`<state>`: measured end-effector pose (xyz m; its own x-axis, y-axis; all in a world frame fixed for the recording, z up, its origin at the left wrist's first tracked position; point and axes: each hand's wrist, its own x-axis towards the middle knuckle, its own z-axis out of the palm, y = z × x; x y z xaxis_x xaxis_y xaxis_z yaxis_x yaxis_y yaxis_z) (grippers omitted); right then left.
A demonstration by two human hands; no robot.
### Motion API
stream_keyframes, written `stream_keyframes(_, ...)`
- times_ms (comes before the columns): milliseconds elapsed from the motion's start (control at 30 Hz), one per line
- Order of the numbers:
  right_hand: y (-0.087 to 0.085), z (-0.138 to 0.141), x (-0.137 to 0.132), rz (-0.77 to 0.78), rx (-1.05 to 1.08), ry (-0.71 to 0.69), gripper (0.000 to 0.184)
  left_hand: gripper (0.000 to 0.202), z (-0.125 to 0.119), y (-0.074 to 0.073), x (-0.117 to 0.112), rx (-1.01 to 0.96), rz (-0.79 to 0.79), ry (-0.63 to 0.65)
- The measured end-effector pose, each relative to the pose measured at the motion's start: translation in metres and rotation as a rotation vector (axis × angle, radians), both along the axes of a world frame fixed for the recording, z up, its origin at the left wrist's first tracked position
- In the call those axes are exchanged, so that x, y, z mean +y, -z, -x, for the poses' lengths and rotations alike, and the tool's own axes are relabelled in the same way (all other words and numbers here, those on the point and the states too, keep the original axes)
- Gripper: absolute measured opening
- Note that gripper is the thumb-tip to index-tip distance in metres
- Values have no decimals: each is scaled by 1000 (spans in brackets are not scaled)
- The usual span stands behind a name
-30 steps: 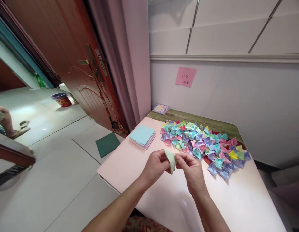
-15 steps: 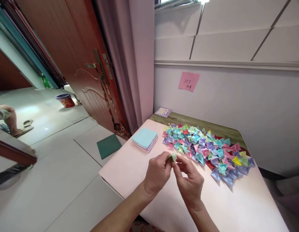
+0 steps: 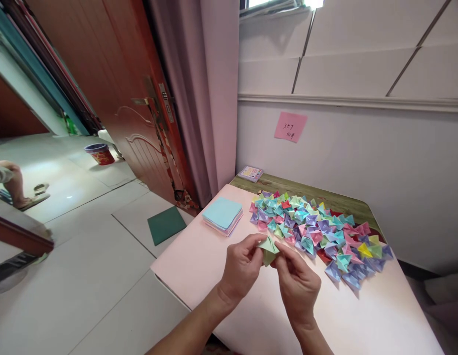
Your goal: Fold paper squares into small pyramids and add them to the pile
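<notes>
Between my two hands, above the pale pink tabletop [image 3: 199,261], is a light green folded paper [image 3: 268,250]. My left hand [image 3: 242,266] pinches its left side between thumb and fingers. On the opposite corner, my right hand [image 3: 298,278] has its thumb and fingertips closed. The paper shows a pointed, opened-out shape with a crease down its middle. Just beyond my hands lies a wide heap of small folded paper boats [image 3: 306,217] in blue, purple, pink, green, yellow and red. Left of the heap sits a stack of square paper [image 3: 223,214], light blue on top.
A small printed packet [image 3: 251,173] lies at the table's back corner. On the wall hangs a pink note [image 3: 290,127] with handwriting. A dark green board [image 3: 166,225] is left of the table. Farther off are a red bucket [image 3: 99,154], a wooden door [image 3: 114,98] and another person's leg [image 3: 16,182].
The green paper has turned and spread wider, showing more of its face. My right hand has shifted slightly right and down, and the view has moved a little.
</notes>
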<state>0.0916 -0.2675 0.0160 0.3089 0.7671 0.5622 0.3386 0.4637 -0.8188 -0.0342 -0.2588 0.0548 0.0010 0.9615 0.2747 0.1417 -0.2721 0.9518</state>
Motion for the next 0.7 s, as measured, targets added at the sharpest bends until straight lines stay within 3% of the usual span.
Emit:
stream_keyframes(133, -7, -5, -1, 144, 148, -88, 18, 17, 1, -4, 1, -281, 160, 122)
stream_keyframes(267, -15, -10, -3, 180, 130, -144, 14, 18, 7, -5, 1, -414, 262, 213)
stream_keyframes(567, -14, -11, -10, 155, 175, -336, 18, 14, 18, -10, -9, -439, 245, 236)
stream_keyframes(700, -22, -11, -17, 148, 169, -353, 16, 23, 22, -15, -16, -457, 220, 281)
